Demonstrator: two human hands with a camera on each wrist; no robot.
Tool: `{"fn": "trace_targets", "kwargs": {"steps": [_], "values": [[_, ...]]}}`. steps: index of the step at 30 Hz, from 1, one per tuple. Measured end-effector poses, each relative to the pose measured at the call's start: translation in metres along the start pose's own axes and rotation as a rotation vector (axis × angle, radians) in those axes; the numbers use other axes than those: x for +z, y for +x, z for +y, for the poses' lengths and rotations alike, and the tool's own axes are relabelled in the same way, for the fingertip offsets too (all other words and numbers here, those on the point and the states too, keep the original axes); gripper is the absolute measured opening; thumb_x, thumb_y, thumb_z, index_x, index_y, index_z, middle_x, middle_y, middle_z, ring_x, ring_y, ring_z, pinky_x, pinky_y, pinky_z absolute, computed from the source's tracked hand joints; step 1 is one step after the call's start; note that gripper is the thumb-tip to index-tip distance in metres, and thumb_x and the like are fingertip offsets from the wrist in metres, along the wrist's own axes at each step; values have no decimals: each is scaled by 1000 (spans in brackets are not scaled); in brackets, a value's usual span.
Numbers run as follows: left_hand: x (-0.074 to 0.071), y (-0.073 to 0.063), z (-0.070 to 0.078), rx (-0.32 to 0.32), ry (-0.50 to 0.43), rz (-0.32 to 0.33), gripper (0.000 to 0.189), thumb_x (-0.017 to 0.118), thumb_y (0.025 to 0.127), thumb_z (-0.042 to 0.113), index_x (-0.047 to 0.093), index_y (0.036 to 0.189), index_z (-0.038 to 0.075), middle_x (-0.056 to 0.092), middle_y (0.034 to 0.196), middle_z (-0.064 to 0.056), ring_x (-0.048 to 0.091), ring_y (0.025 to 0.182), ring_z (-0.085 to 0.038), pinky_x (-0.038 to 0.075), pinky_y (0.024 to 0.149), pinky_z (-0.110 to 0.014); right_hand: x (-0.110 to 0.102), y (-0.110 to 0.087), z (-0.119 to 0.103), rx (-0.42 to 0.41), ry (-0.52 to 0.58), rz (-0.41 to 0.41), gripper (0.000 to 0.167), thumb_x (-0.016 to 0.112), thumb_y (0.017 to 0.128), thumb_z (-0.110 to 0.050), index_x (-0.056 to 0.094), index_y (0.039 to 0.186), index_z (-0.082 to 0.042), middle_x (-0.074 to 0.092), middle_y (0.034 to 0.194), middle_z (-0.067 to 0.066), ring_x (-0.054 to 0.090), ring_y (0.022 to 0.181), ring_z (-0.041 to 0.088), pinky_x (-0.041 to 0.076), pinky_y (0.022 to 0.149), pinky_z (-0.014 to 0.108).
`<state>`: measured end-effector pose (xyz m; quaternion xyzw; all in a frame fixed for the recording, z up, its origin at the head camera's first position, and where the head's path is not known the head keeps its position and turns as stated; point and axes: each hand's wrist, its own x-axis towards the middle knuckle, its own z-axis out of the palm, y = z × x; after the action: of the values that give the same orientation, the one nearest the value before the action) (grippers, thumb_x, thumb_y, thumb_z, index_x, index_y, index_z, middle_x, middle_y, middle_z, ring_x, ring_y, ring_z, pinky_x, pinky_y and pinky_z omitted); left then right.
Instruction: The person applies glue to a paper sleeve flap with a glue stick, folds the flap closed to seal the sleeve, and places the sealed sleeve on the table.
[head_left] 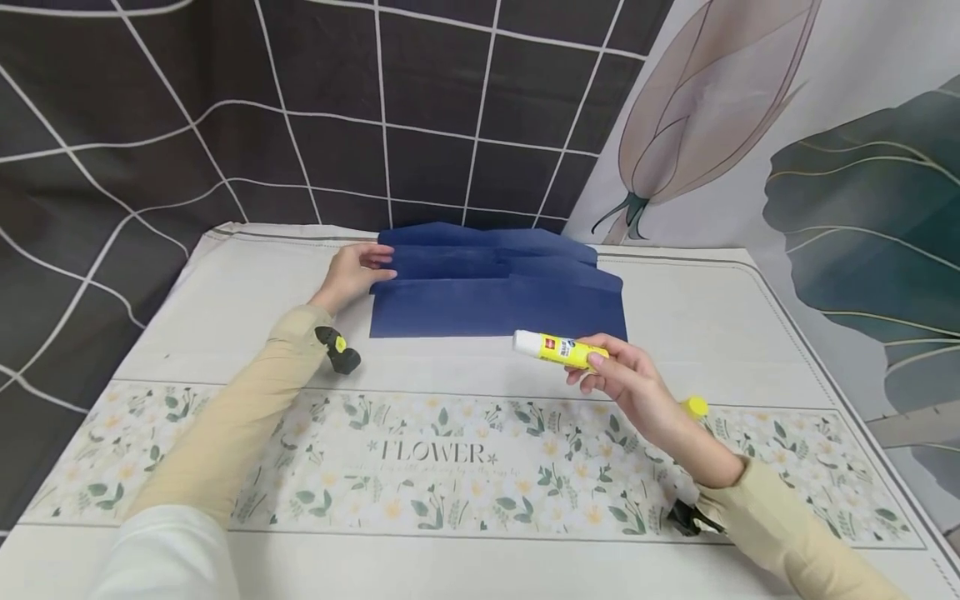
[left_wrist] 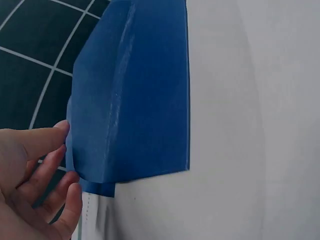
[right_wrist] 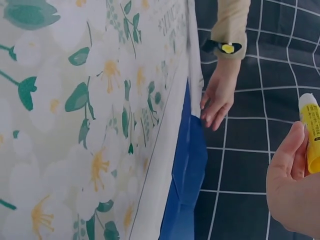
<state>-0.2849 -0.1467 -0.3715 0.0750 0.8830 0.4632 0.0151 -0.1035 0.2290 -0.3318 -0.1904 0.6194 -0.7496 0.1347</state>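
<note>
In the head view, folded dark-blue paper (head_left: 495,308) with angled flaps, like overlapping envelopes, lies near the table's back edge. At its left end is my left hand (head_left: 356,271), thumb and fingers slightly apart and touching the edge. The left wrist view shows the fingertips of my left hand (left_wrist: 40,175) against the edge of the blue paper (left_wrist: 150,95). My right hand (head_left: 626,379) grips a yellow glue stick (head_left: 566,351) in front of the paper, its white end pointing left. The right wrist view shows this glue stick (right_wrist: 312,125) between thumb and fingers.
A yellow cap (head_left: 695,407) stands on the table behind my right hand, partly hidden by it. The pale tablecloth (head_left: 450,367) has a floral band reading FLOWER. A dark gridded curtain (head_left: 450,100) hangs behind the table, with a flower-printed cloth (head_left: 720,167) to its right.
</note>
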Motion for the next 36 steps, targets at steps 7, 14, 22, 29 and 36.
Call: {"fn": "trace_targets", "kwargs": {"steps": [7,14,22,29,36], "values": [[0,2,-11,-26,44,-6,36,59,92,0,58,126,-8,62,123,-26,61,111,-38,43,74,-12,-1,-3,5,6,17,-10,30,38,99,-1,63,111,-14,67,98,-2,67,85,7,54,70,20],[-1,1,-19,-64,82,-29,34,56,94,3,57,126,-10,59,126,-28,60,116,-38,49,93,-33,-3,-5,8,11,35,-22,30,37,99,-1,62,111,-13,67,98,-2,66,85,7,54,70,20],[2,0,-25,-51,144,36,28,54,97,9,65,117,-6,64,120,-24,63,107,-35,44,79,-22,-5,-5,10,8,41,-28,31,36,100,-1,62,111,-14,67,98,-2,66,85,7,54,70,19],[3,2,-27,-40,147,51,29,51,98,11,64,117,-6,64,121,-25,62,106,-35,45,87,-33,-6,-3,12,4,47,-35,32,36,100,-1,62,112,-14,67,98,-2,67,84,7,53,69,19],[2,4,-27,-37,134,60,29,50,99,11,65,117,-6,66,116,-25,62,88,-23,42,70,-19,-7,-3,12,12,42,-28,31,36,100,-1,61,112,-14,67,97,-2,66,85,7,53,70,19]]}}
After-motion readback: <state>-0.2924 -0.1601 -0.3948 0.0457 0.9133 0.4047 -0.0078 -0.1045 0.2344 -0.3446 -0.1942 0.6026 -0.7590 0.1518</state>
